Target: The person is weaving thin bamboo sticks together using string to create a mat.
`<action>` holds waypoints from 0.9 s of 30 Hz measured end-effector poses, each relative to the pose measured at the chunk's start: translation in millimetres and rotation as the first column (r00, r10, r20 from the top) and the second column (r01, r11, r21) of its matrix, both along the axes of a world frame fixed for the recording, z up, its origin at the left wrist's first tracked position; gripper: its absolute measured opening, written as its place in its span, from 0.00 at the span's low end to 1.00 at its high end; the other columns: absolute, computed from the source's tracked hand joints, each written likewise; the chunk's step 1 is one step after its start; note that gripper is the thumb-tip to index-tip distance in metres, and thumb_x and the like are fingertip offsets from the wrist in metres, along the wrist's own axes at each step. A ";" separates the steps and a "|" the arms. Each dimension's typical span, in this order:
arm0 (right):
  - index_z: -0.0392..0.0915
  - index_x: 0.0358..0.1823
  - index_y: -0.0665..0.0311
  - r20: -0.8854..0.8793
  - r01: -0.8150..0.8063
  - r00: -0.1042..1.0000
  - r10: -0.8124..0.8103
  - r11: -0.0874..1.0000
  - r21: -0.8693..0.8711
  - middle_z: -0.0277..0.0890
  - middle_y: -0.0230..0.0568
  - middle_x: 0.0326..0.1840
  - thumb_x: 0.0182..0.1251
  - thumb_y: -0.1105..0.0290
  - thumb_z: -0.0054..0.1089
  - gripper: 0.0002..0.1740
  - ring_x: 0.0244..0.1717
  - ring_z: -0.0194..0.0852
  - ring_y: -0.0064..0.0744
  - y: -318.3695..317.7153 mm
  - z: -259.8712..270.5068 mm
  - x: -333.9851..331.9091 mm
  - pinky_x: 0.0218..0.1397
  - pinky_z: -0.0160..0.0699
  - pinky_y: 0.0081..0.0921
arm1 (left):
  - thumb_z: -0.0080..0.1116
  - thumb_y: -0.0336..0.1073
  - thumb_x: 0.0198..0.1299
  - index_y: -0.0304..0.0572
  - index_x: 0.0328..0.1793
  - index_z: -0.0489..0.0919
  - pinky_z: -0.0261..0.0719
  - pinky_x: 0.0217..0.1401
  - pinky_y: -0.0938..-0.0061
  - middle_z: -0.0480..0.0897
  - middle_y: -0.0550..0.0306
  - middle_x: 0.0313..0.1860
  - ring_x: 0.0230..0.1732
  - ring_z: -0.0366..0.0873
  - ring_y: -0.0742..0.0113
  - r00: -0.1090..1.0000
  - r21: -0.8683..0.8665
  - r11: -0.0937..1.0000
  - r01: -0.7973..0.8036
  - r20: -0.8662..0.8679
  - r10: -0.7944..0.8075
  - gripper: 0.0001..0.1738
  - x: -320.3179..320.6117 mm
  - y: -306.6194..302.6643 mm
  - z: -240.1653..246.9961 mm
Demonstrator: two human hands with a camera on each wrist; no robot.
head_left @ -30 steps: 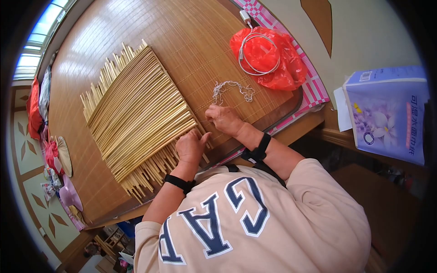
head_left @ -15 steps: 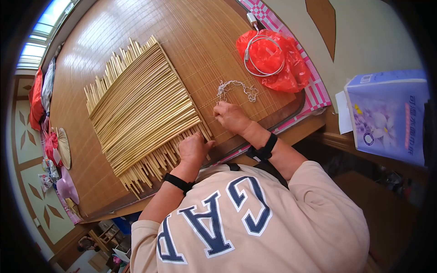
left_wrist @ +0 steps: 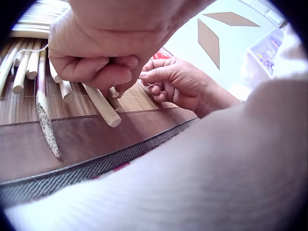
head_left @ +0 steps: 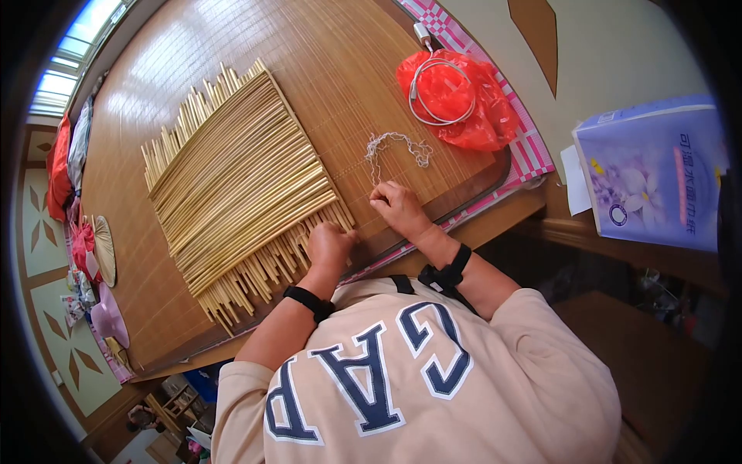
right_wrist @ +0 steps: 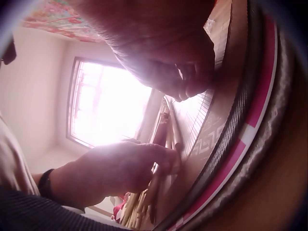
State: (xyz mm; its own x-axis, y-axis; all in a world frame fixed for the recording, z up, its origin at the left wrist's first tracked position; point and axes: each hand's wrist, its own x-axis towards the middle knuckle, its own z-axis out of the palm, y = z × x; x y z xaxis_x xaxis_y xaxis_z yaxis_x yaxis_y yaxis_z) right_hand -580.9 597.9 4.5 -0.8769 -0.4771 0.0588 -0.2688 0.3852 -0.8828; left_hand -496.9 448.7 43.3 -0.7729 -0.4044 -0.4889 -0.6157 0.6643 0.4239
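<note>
A mat of pale, straight sticks (head_left: 243, 170), bound side by side, lies on the table with uneven ends sticking out. At its near right corner my left hand (head_left: 331, 246) curls its fingers over the stick ends. In the left wrist view, a round stick (left_wrist: 103, 108) comes out from under those fingers, and a thin white string crosses the sticks beside that hand. To the right, my right hand (head_left: 400, 209) has thumb and fingers together on the end of white string (head_left: 398, 141), whose loose, tangled length lies on the tabletop beyond it.
A red plastic bag (head_left: 464, 104) with a white cable (head_left: 421, 108) on it sits at the far right of the brown table (head_left: 332, 69). A purple tissue pack (head_left: 649, 174) stands right of the table. A fan (head_left: 104, 251) and pink hat (head_left: 110, 315) lie along the left edge.
My right hand has come slightly nearer the body, and a strand of string now stretches to it from the tangle. The left thumb, earlier stuck out sideways, is tucked in.
</note>
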 end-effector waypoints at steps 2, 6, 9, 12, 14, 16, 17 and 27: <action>0.74 0.27 0.63 -0.019 0.037 0.999 -0.037 0.999 -0.003 0.73 0.45 0.29 0.53 0.70 0.57 0.04 0.32 0.74 0.46 1.1 -1.0 5.1 0.35 0.72 0.37 | 0.64 0.44 0.39 0.39 0.23 0.83 0.77 0.30 0.63 0.79 0.45 0.18 0.23 0.79 0.51 0.998 0.043 0.997 -0.070 0.002 0.070 0.14 -0.2 -1.0 -6.2; 0.73 0.29 0.63 -0.016 0.053 0.998 -0.053 0.998 -0.026 0.73 0.45 0.29 0.55 0.71 0.55 0.04 0.33 0.73 0.47 1.2 -1.7 10.0 0.36 0.72 0.37 | 0.63 0.41 0.41 0.37 0.22 0.83 0.77 0.25 0.66 0.78 0.47 0.14 0.17 0.78 0.55 0.990 0.128 0.986 -0.104 -0.083 0.115 0.13 6.6 -9.9 -21.0; 0.71 0.32 0.63 -0.034 0.050 0.998 -0.052 0.996 -0.075 0.73 0.45 0.30 0.57 0.71 0.53 0.04 0.33 0.73 0.48 -1.3 -3.3 12.4 0.36 0.71 0.37 | 0.62 0.39 0.42 0.35 0.20 0.82 0.75 0.19 0.69 0.76 0.50 0.10 0.12 0.76 0.61 0.970 0.319 0.917 -0.242 0.049 0.239 0.13 2.0 -5.3 8.4; 0.69 0.34 0.63 -0.018 0.029 0.999 -0.030 0.999 -0.037 0.73 0.45 0.30 0.58 0.72 0.52 0.04 0.34 0.73 0.49 -4.6 1.7 12.6 0.37 0.71 0.37 | 0.61 0.38 0.43 0.34 0.19 0.82 0.73 0.14 0.73 0.74 0.53 0.08 0.08 0.73 0.67 0.966 0.373 0.894 -0.248 0.020 0.259 0.12 2.4 -3.3 11.3; 0.68 0.36 0.64 0.079 0.039 0.996 -0.040 0.999 0.017 0.73 0.47 0.29 0.59 0.72 0.51 0.05 0.34 0.74 0.46 -7.1 3.9 12.9 0.35 0.71 0.37 | 0.62 0.38 0.44 0.34 0.19 0.82 0.73 0.14 0.73 0.74 0.53 0.08 0.07 0.72 0.67 0.967 0.369 0.901 -0.227 -0.024 0.253 0.12 5.1 -4.1 5.5; 0.68 0.36 0.65 0.144 0.041 0.989 -0.038 0.999 -0.012 0.73 0.44 0.29 0.61 0.72 0.50 0.05 0.29 0.75 0.38 -10.4 1.4 13.5 0.30 0.73 0.31 | 0.62 0.38 0.44 0.34 0.19 0.82 0.72 0.13 0.73 0.74 0.54 0.08 0.07 0.71 0.68 0.964 0.378 0.897 -0.231 -0.033 0.263 0.12 7.2 -4.4 3.6; 0.68 0.37 0.65 0.207 0.046 0.978 -0.037 0.998 -0.041 0.74 0.41 0.28 0.64 0.71 0.49 0.05 0.24 0.77 0.30 -12.5 0.7 14.1 0.25 0.74 0.24 | 0.62 0.38 0.44 0.34 0.20 0.82 0.72 0.13 0.73 0.74 0.54 0.08 0.07 0.71 0.68 0.962 0.387 0.892 -0.233 -0.043 0.270 0.12 7.4 -4.1 4.2; 0.68 0.38 0.65 0.553 0.047 0.825 0.121 0.959 -0.281 0.73 0.36 0.36 0.66 0.69 0.49 0.07 0.33 0.74 0.19 -31.2 4.4 15.2 0.30 0.77 0.20 | 0.63 0.38 0.46 0.33 0.23 0.81 0.70 0.10 0.74 0.74 0.55 0.09 0.08 0.72 0.69 0.937 0.433 0.850 -0.300 -0.031 0.347 0.13 8.1 -0.5 2.7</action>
